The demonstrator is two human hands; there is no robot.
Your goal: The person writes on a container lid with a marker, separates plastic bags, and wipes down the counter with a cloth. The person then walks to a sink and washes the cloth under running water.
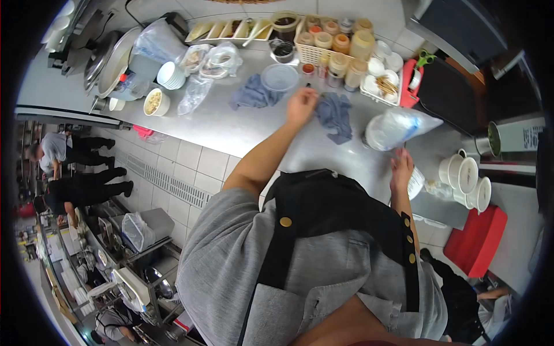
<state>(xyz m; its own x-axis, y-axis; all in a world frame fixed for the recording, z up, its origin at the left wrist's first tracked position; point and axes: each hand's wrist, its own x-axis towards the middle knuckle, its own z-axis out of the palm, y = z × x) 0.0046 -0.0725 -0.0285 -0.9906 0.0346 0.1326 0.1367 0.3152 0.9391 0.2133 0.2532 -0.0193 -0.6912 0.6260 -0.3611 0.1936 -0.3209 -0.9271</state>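
Note:
My left hand (pixel 302 108) is over the steel counter (pixel 228 124), between two crumpled blue-grey cloths (pixel 254 93) (pixel 334 117). Its fingers are curled closed, and a small dark tip shows just past them; what they hold is too small to name. A round clear plastic lid (pixel 280 78) lies just beyond this hand. My right hand (pixel 402 166) is at the right, its fingers bent together near a thin dark piece I cannot make out. Close to it stands a container covered by a clear plastic bag (pixel 392 130). A white printed paper (pixel 415 183) is beside that wrist.
Along the back are a divided condiment tray (pixel 228 30), a basket of jars (pixel 323 55) and a white basket of small containers (pixel 381 86). White bowls (pixel 171 75) and a filled cup (pixel 156 102) stand left. Stacked white tubs (pixel 464 179) sit right. Several people are around the kitchen.

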